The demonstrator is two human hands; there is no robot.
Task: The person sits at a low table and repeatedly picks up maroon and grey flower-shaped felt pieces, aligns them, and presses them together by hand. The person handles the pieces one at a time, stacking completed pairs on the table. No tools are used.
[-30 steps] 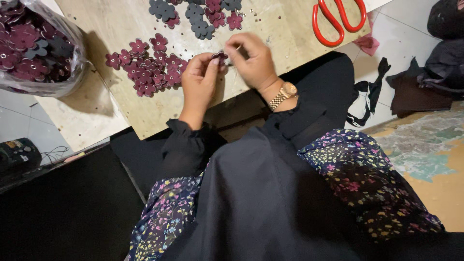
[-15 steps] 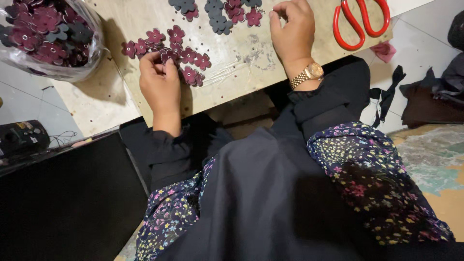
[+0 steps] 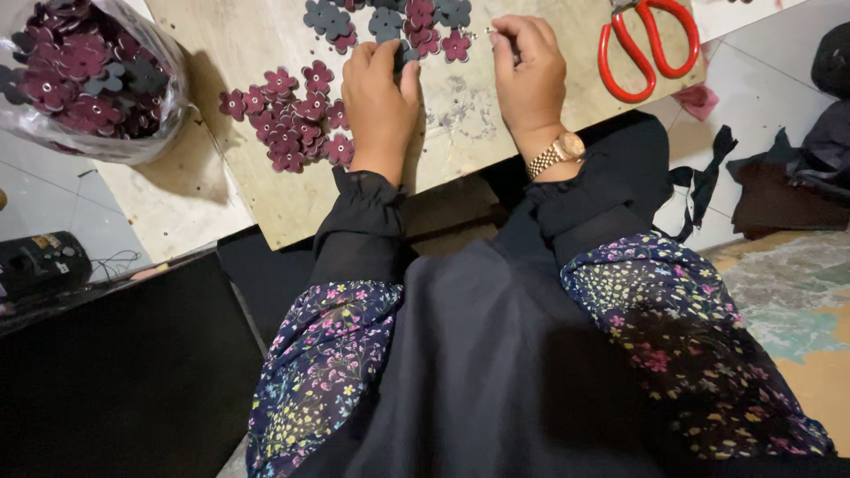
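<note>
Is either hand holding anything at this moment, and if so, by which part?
The left hand rests fingers-down on a dark flower cutout, pressing rather than gripping it. The right hand pinches something small and thin at its fingertips; what it is cannot be told.

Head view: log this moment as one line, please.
left hand: flat on board, fingertips at flower cutouts | right hand: pinching small piece, unclear | maroon flowers: beside left hand | scissors: on board, untouched

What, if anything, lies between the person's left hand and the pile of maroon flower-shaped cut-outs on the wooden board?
Nothing visible. The left hand rests on the wooden board right beside the pile of maroon flower-shaped cut-outs, with only bare board between them.
</note>
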